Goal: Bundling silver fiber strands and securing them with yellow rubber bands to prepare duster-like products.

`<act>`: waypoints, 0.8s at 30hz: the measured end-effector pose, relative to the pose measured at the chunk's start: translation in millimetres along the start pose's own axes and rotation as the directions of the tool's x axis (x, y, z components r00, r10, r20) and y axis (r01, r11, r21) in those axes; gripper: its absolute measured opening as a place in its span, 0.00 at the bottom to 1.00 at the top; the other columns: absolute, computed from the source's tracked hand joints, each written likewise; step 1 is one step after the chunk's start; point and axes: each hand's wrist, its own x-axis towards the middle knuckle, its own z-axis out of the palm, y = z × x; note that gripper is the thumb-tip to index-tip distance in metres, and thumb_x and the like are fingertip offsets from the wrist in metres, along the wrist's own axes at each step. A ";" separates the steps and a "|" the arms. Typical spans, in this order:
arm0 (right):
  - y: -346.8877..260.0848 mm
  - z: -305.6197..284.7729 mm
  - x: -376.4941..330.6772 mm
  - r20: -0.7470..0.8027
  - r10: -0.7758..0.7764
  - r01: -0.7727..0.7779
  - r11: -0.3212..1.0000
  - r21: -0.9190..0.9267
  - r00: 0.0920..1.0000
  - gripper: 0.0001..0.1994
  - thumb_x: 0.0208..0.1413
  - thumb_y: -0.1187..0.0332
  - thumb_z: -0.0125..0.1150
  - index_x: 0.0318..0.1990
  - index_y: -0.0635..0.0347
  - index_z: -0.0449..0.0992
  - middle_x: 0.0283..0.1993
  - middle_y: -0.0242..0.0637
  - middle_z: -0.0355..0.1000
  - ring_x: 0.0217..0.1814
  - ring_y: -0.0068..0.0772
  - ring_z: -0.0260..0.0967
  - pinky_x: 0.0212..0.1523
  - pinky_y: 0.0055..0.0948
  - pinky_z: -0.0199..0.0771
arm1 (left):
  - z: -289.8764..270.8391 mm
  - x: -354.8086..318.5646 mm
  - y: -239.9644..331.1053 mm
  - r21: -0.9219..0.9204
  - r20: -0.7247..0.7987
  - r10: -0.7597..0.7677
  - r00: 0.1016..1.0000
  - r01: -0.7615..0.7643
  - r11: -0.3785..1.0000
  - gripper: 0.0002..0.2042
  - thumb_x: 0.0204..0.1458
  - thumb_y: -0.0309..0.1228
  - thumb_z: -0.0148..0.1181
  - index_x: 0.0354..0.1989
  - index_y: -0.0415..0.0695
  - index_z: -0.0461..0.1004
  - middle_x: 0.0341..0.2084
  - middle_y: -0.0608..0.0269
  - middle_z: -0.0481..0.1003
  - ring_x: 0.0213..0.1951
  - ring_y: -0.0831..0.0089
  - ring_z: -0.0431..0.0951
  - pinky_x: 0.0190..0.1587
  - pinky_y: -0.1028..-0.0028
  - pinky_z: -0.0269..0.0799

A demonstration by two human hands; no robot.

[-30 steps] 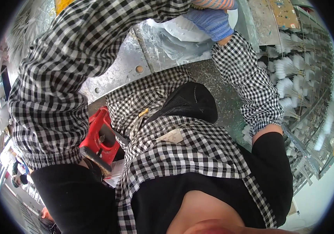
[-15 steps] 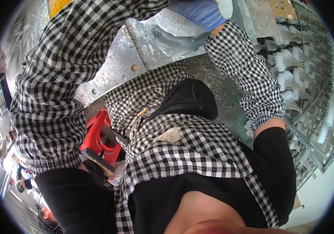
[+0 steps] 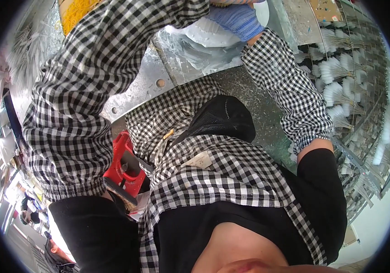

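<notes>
My right hand (image 3: 237, 22), in a blue knitted glove, is at the top edge of the view. Its fingers look curled in, partly cut off by that edge. A narrow tan strip (image 3: 220, 5) shows beside them; what it belongs to is hidden. My left arm, in a black-and-white checked sleeve (image 3: 167, 16), reaches to the same spot, and its hand lies beyond the frame. Below my right hand is a round mass of white paste (image 3: 211, 38), on a surface smeared grey-white (image 3: 188, 57).
A metal plate with holes (image 3: 133, 86) lies in front of me. Yellow strands (image 3: 74, 13) are at upper left. A red plastic stool-like object (image 3: 124, 157) stands by my left side. On the right, a wire rack (image 3: 363, 168) holds many white-tipped brushes (image 3: 338, 66).
The view has shifted slightly, so the bench things sit a little lower and further right. My left sleeve has moved right. My right hand stays over the white paste.
</notes>
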 end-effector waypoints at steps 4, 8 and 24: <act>6.9 4.2 -4.5 -0.033 -0.073 0.075 0.995 0.062 0.997 0.38 0.64 0.42 0.55 0.75 0.48 0.53 0.76 0.42 0.56 0.76 0.40 0.55 0.76 0.42 0.53 | 11.5 9.7 -1.1 0.027 -0.130 -0.020 0.991 0.024 0.999 0.23 0.55 0.45 0.55 0.46 0.38 0.83 0.42 0.44 0.83 0.46 0.50 0.83 0.52 0.58 0.76; 12.1 -3.1 -10.2 0.099 0.029 -0.052 0.970 0.237 0.995 0.38 0.65 0.43 0.54 0.76 0.48 0.53 0.76 0.42 0.56 0.77 0.39 0.54 0.76 0.41 0.53 | 11.1 12.5 9.8 -0.012 -0.094 0.022 0.995 -0.023 1.000 0.23 0.54 0.45 0.55 0.46 0.38 0.83 0.39 0.45 0.83 0.45 0.52 0.83 0.51 0.59 0.77; 23.7 22.8 -16.3 0.108 -0.014 0.024 0.996 -0.089 0.994 0.34 0.70 0.49 0.47 0.77 0.47 0.46 0.77 0.39 0.52 0.77 0.33 0.52 0.76 0.38 0.52 | 13.4 13.4 6.7 -0.031 -0.144 0.044 0.989 -0.049 0.998 0.24 0.55 0.46 0.56 0.47 0.38 0.83 0.40 0.44 0.83 0.46 0.50 0.83 0.53 0.59 0.76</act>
